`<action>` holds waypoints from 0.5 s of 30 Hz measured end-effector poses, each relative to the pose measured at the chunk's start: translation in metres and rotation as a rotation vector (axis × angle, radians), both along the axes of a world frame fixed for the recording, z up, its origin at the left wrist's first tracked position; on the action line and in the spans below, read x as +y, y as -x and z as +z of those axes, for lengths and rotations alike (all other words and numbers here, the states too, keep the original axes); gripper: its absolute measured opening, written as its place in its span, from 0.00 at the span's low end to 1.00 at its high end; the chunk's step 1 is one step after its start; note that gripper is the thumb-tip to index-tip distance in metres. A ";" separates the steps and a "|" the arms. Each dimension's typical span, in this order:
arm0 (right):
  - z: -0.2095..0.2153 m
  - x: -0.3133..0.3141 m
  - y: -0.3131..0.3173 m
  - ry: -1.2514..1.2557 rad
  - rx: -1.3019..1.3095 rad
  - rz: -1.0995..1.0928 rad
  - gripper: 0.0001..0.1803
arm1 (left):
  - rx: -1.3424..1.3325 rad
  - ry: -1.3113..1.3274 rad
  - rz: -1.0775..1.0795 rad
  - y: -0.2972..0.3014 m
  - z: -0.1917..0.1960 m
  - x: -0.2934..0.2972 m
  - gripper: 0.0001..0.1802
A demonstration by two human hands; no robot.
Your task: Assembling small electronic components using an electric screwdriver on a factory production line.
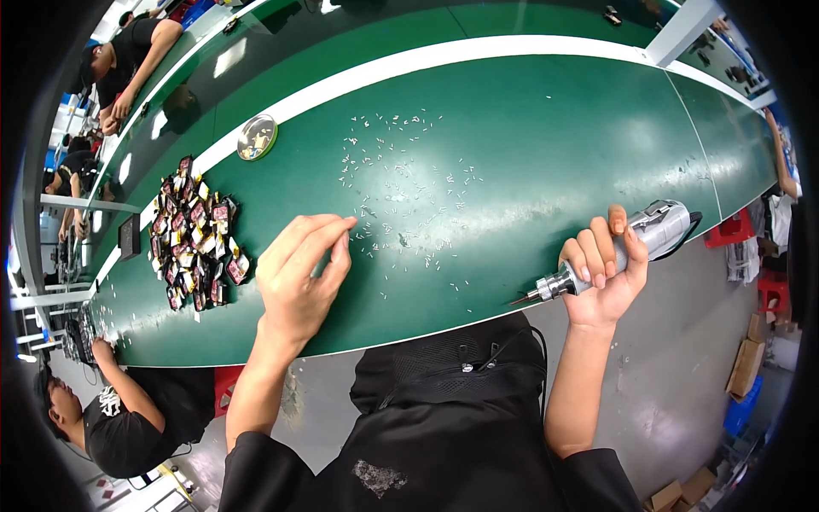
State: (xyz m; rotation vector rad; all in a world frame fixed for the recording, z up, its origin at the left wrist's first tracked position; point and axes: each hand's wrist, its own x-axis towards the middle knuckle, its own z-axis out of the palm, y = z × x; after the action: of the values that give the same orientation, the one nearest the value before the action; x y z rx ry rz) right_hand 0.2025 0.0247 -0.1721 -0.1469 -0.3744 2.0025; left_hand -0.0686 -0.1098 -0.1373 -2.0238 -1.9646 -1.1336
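Observation:
My right hand (607, 264) is wrapped round a grey electric screwdriver (660, 227). Its thin bit points left, over the table's near edge. Thumb and forefinger of my left hand (300, 277) come together in a pinch; whatever they hold, if anything, is too small to make out. Just beyond those fingertips, many tiny pale slivers, perhaps small screws or pins (401, 209), lie scattered on the green tabletop (546, 145). Left of that hand is a heap of small black units with white and yellow parts (194, 235).
A round shallow dish (257, 137) with small pale pieces stands beyond the heap, near a small black box (129, 236). A white post (682, 32) rises at the far right. Another person (128, 410) works at my left; others sit across the table. Red stools (732, 229) stand at right.

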 end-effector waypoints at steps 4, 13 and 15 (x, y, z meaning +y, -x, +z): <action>0.000 0.001 0.001 -0.024 -0.006 -0.034 0.05 | -0.177 -0.002 -0.104 -0.038 -0.001 -0.005 0.13; 0.049 -0.022 0.018 -0.185 0.053 -0.103 0.05 | -0.767 0.050 -0.164 -0.096 -0.020 -0.005 0.07; 0.052 -0.029 0.021 -0.181 0.051 -0.119 0.05 | -0.922 0.093 -0.192 -0.102 -0.021 -0.008 0.04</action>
State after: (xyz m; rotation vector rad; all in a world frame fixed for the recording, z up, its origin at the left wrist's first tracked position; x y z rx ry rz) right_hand 0.1814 -0.0042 -0.1205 -0.0046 -0.5002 1.8422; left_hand 0.0333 -0.1177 -0.1583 -1.9306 -2.1820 -2.3804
